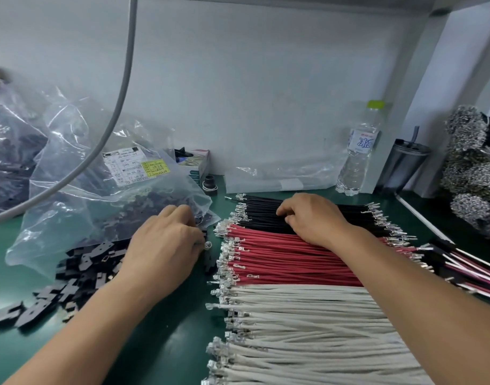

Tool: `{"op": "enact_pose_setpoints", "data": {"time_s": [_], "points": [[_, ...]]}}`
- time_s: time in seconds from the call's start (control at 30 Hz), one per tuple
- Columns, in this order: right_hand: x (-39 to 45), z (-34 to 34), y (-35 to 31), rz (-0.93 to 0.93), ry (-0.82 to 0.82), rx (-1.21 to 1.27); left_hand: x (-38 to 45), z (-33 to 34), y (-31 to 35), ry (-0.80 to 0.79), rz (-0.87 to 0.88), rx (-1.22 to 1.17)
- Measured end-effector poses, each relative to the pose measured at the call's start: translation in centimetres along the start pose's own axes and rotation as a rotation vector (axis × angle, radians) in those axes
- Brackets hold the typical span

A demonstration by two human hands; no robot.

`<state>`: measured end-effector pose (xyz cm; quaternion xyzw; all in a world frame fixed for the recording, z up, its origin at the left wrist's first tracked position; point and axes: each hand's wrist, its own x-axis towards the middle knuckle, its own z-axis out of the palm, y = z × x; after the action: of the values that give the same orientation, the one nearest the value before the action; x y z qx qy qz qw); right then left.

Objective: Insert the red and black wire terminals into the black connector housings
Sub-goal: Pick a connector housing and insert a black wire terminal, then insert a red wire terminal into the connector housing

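my right hand [310, 218] is resting with curled fingers gripping the black wires [260, 215], which are lying just beyond the red wires [288, 259]. my left hand [166, 243] is pinching a black connector housing [205, 240] right of the housing pile [80, 270].

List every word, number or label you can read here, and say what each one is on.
"500" and a blurred "PCS": white label on the clear plastic bag; its other printed lines are too blurred to quote.
Yellow sticker beside that label: handwriting, unreadable.
Water bottle label: large blue characters seen mirrored or sideways, not readable; small print too tiny.
Box behind the bag: no legible text.
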<state>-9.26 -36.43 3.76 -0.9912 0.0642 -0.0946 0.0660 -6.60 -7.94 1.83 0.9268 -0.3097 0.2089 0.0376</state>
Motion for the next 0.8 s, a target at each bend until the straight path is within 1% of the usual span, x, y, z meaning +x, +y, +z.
{"op": "enact_pose_setpoints", "data": {"time_s": [0.1,0.2,0.27,0.33,0.37,0.43,0.47,0.53,0.67,0.73,0.8], "points": [[-0.1,0.1,-0.2,0.004,-0.017,-0.013,0.0,-0.7,-0.2,-0.001,-0.047,-0.052],[-0.1,-0.2,-0.4,0.004,-0.040,-0.030,-0.7,-3.6,-1.6,-0.082,-0.139,-0.195],[0.0,-0.3,-0.4,-0.001,-0.038,-0.045,-1.6,-6.2,-3.3,-0.213,-0.156,-0.196],[0.0,-0.3,-0.5,-0.001,-0.028,-0.048,-2.5,-8.1,-4.9,-0.404,-0.151,-0.091],[0.0,-0.2,-0.6,-0.001,-0.024,-0.047,-3.0,-8.5,-5.4,-0.468,-0.157,-0.028],[0.0,0.0,-0.5,0.002,-0.008,-0.043,-3.7,-8.5,-5.8,-0.542,-0.186,0.056],[0.0,0.1,-0.5,0.005,0.001,-0.037,-4.0,-8.4,-5.9,-0.566,-0.191,0.059],[0.1,0.3,-0.3,0.014,0.016,-0.023,-4.1,-8.3,-5.7,-0.572,-0.183,0.040],[0.5,0.6,-0.4,0.047,0.045,0.011,-2.0,-8.9,-3.4,-0.392,-0.145,0.016],[0.7,0.6,-0.4,0.052,0.053,0.024,-0.8,-8.2,-1.6,-0.397,-0.140,0.058],[0.8,0.5,-0.4,0.041,0.049,0.041,-0.4,-7.1,-0.3,-0.451,-0.171,0.128]]}}
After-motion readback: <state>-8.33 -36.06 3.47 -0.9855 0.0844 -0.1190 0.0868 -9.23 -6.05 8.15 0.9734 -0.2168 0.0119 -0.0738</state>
